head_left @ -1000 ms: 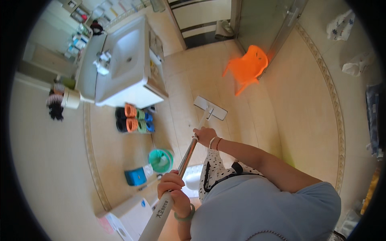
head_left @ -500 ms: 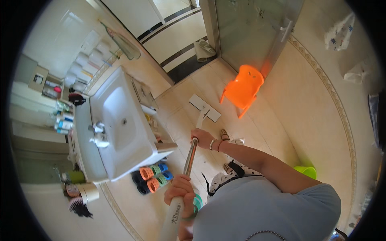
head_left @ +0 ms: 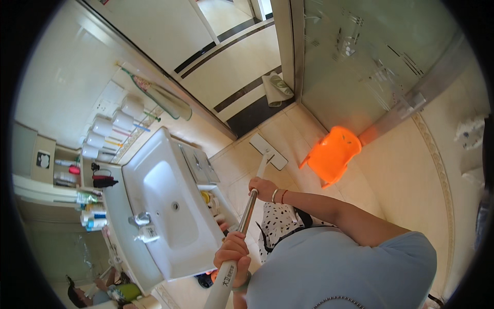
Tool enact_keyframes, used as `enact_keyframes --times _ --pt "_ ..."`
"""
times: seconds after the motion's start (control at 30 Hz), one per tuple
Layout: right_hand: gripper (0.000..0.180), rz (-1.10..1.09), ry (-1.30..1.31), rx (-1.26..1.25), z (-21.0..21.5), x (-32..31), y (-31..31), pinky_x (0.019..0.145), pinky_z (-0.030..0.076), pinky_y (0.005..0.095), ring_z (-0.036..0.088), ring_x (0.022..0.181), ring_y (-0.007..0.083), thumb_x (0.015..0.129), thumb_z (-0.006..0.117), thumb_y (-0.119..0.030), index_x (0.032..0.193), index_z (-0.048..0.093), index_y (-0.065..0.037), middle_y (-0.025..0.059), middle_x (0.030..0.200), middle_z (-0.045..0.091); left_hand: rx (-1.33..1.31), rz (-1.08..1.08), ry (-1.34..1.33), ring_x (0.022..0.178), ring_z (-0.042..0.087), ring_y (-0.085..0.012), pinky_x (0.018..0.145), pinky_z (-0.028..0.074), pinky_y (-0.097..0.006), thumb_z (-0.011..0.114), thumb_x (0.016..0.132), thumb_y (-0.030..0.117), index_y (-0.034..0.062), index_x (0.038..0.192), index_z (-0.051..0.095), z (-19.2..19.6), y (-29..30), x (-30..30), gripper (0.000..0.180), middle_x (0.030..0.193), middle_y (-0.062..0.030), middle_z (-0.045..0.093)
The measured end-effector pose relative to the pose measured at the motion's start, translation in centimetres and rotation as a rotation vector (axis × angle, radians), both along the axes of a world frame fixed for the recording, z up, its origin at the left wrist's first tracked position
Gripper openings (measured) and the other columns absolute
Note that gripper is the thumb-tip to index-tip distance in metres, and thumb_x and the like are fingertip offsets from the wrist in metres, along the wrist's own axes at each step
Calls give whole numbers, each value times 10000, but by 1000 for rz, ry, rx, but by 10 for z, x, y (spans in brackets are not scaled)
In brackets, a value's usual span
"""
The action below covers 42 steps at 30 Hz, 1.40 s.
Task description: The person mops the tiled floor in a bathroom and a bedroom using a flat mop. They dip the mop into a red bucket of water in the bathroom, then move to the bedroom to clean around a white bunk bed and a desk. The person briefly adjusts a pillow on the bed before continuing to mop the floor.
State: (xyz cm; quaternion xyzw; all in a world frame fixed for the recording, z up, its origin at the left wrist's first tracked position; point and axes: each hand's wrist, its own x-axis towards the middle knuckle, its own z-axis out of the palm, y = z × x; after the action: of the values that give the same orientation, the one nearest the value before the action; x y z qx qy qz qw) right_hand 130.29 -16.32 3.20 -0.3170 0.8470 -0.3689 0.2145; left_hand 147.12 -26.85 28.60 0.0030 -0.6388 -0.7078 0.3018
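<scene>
Both my hands are wrapped around the pole of a flat mop. My left hand grips the thick white upper part, low in the view. Further down the pole, my right hand is closed where the metal tube meets a white section. The white rectangular mop head lies flat on the tiled floor, slanting, between the washbasin cabinet and a small orange chair. My fingers cover parts of the pole.
To the left stands a white washbasin with a tap and bottles along its back ledge. An open drawer juts from its cabinet. Ahead are a doorway with a dark sill, a folded mat and a frosted glass door.
My view has tilted up toward the doorway, so basin and chair appear lower. The mop head now lies closer to the dark sill. Both hands keep their hold on the pole.
</scene>
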Motion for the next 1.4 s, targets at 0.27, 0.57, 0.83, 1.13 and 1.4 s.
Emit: enact_keyframes --times 0.27,0.57,0.83,1.13,1.4 --pt "64 -33 31 -28 -16 -178 -71 807 506 411 591 965 304 821 632 -140 870 611 -105 104 989 579 98 -129 90 580 460 -171 777 438 -422 688 799 46 75 752 489 -23 -82 -178 207 606 -22 475" --pt "97 -208 -5 -59 -27 -402 -156 834 509 418 603 978 314 814 652 -126 896 614 -88 117 1063 593 78 -231 8 657 436 -149 824 425 -397 646 851 8 85 779 463 -12 -171 -428 211 655 -7 472" --pt "269 -300 84 -217 -45 -577 -199 765 500 398 600 862 326 820 740 -291 821 580 -75 127 897 588 21 -311 38 629 437 -136 839 424 -385 664 855 12 84 788 468 -19 -206 -617 219 636 2 482" --pt "103 -196 0 -149 -43 -761 -223 825 504 418 589 971 331 821 662 -156 874 599 -94 117 1013 591 -24 -253 -27 625 446 -147 838 421 -405 684 850 84 91 764 449 -8 -221 -795 251 623 -5 461" --pt "83 -276 47 -129 -35 -902 -200 816 500 407 589 964 321 835 617 -137 892 564 -108 98 1024 579 3 -301 -24 666 527 -169 893 445 -441 712 824 48 79 809 505 -20 -215 -921 210 675 -26 534"
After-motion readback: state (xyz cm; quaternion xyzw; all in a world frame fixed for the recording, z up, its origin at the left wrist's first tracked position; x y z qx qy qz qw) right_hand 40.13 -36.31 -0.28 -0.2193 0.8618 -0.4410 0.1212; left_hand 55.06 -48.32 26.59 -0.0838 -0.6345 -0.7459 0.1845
